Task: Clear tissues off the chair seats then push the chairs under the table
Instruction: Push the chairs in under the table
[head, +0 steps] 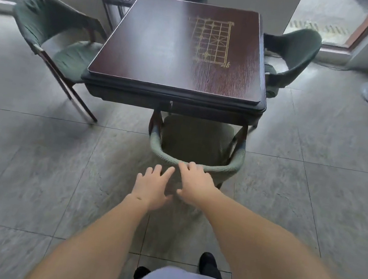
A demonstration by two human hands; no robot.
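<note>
You stand on grey floor tiles point(31, 164) facing the dark square table point(168, 48).
The near chair point(192, 140) is tucked at its front edge; your right hand point(195, 181) rests relaxed fingers on the backrest, left hand point(152, 187) spread just beside it. No tissues visible.

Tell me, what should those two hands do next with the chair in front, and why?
Probably press both hands on the near chair backrest and push: the right hand touches its rim, the left hand hovers just short, and its seat is only partly under the table.
</note>
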